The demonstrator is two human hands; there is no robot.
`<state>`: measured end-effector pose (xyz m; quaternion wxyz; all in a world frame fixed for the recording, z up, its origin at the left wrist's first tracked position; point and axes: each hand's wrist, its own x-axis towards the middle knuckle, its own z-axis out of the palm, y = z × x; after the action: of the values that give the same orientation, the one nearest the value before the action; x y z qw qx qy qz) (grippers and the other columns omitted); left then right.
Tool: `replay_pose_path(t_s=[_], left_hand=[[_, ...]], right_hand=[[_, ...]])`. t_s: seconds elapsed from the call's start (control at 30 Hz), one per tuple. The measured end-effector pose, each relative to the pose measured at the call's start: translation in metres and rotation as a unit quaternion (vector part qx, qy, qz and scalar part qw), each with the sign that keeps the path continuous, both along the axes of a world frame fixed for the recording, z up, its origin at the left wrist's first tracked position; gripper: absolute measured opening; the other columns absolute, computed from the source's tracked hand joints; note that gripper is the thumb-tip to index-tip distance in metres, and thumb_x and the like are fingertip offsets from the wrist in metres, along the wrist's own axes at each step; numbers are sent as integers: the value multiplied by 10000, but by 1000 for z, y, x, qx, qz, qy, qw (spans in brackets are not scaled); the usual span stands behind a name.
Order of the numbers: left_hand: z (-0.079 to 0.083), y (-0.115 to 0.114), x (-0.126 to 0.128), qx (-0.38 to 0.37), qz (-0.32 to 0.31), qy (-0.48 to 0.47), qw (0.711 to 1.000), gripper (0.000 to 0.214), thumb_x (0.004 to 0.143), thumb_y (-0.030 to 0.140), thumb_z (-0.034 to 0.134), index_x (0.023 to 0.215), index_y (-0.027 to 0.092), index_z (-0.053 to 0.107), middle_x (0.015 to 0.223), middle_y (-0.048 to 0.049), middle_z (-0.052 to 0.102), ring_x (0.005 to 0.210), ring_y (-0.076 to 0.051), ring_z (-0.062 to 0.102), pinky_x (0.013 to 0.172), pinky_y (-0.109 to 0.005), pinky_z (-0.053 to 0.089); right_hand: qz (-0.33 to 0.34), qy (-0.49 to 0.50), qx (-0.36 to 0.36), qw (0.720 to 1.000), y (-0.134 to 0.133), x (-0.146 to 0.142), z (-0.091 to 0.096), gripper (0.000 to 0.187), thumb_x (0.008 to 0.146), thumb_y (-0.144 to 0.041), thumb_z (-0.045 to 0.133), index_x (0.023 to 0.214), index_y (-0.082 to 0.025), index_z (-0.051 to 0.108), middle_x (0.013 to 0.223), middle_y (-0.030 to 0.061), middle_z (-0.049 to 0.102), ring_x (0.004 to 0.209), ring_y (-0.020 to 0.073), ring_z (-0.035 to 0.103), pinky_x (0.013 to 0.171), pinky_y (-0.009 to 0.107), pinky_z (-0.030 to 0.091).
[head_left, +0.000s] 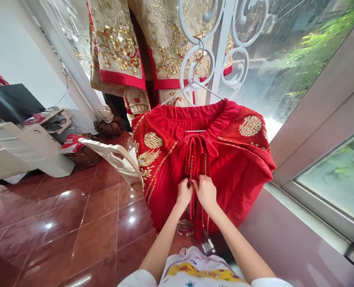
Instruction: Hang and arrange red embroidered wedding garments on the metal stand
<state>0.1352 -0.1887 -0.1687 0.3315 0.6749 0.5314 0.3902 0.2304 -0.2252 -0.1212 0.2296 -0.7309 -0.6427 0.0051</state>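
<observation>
A red pleated skirt [230, 159] with gold embroidery hangs on a white hanger [194, 85] from a white scrolled metal rack [221, 52]. Red drawstrings with gold beads [194, 153] dangle down its front from a bow at the waist. My left hand [184, 193] and my right hand [206, 190] are side by side at the middle of the skirt's front. Both have their fingers curled and pinched on the fabric or strings there. What exactly each pinch holds is hidden by the fingers.
A cream and gold embroidered garment with red trim [125, 44] hangs behind the skirt. A white plastic chair [113, 153] stands to the left, a white desk with a dark monitor [12, 101] beyond it. A window [329, 175] runs along the right. The floor is glossy red-brown tile [84, 223].
</observation>
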Motion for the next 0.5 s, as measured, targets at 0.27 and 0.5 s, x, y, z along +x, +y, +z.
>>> replay_pose_path(t_s=[0.27, 0.5], left_hand=[[-20, -14, 0, 43, 85, 6, 995, 115, 834, 191, 488, 910, 150, 565, 911, -105, 651, 881, -207, 613, 814, -347, 474], [-25, -17, -1, 47, 46, -33, 997, 211, 800, 137, 520, 1006, 161, 559, 988, -96, 634, 945, -208, 601, 861, -368, 477]], right_hand=[[-31, -14, -70, 997, -4, -12, -7, 283, 922, -235, 348, 840, -130, 599, 835, 120, 638, 775, 212, 617, 557, 257, 388], [-24, 320, -56, 945, -1, -5, -8, 166, 770, -226, 507, 619, -164, 541, 628, 35, 574, 590, 130, 505, 554, 234, 313]])
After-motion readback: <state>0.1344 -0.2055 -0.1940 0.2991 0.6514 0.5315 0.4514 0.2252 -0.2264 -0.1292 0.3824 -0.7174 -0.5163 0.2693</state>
